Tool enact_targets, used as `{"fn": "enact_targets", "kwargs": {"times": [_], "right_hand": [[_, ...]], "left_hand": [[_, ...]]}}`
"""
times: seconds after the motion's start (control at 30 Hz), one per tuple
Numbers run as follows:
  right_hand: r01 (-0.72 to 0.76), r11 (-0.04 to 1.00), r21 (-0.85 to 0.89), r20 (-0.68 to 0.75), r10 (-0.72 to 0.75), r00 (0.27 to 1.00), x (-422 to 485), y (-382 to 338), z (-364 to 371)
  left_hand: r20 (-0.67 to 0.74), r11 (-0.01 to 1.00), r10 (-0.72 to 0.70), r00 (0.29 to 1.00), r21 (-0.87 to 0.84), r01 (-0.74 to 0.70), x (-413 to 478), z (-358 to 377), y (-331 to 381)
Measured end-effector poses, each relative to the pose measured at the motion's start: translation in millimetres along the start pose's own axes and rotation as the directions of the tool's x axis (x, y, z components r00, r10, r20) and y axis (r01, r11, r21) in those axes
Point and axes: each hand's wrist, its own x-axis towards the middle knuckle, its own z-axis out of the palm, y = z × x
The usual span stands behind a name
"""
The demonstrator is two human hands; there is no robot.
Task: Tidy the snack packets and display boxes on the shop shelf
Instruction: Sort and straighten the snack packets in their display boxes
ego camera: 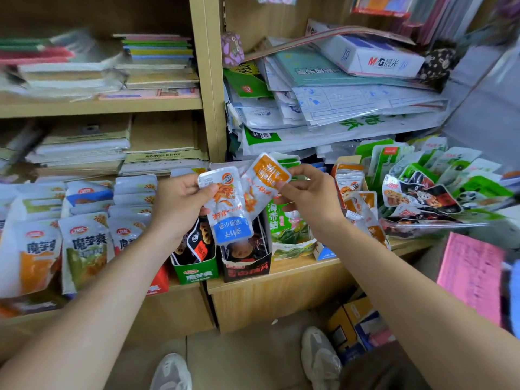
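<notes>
The left hand [180, 205] grips a blue-ended snack packet [229, 212] with thumb and curled fingers, while the right hand [312, 197] pinches an orange-ended packet [267, 178] that overlaps it. Both packets are held above a green display box [197, 270] and a dark display box [247, 270], side by side on the shelf [298, 270].

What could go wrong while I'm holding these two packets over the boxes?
1. The right hand only pinches the orange-topped packet by its edge, so it might slip and fall to the floor.
2. The black display box stands at the shelf's front edge; pushing packets in could tip it off.
3. The right forearm passes close to the loose packet heap and may sweep some off.
</notes>
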Motion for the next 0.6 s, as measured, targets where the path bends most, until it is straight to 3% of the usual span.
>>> {"fn": "enact_targets", "kwargs": {"times": [0.23, 0.6], "right_hand": [[0.104, 0.991, 0.086, -0.325, -0.070, 0.943, 13.5, -7.5, -40.4], [0.194, 0.976, 0.098, -0.463, -0.128, 0.877, 9.2, -1.1, -122.3]], "left_hand": [[-0.072, 0.995, -0.092, 0.993, -0.030, 0.090, 8.1, -4.4, -5.5], [-0.013, 0.972, -0.140, 0.990, -0.195, 0.135, 7.0, 20.5, 5.0]]}}
